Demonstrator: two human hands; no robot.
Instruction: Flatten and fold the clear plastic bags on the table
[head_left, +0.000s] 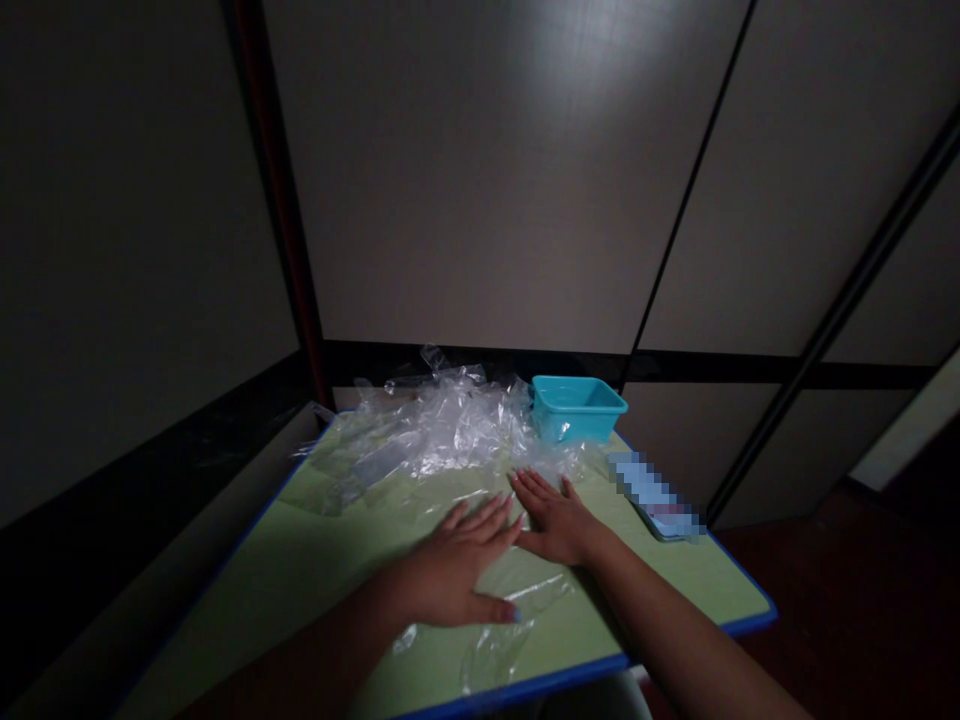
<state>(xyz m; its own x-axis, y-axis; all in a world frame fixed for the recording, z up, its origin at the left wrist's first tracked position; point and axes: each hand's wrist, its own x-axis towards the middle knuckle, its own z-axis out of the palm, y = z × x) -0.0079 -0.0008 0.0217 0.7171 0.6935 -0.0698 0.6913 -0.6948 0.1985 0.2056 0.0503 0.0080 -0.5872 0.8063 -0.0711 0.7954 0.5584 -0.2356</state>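
My left hand (457,565) lies flat with its fingers apart on clear plastic film over the green table (315,560). Just right of it, my right hand (555,520) rests palm down with its fingers stretched forward, its thumb side close to the left fingertips. Under and in front of both hands lies thin clear plastic (499,650). A heap of crumpled transparent plastic bags (465,420) covers the far part of the table, beyond the hands. Neither hand grips anything.
A turquoise basket (577,425) stands at the far right corner, touching the plastic. A flat, light blue item (656,500), partly pixelated, lies near the right edge. The table has a blue rim (739,625). Behind rise panelled cabinet doors (487,200).
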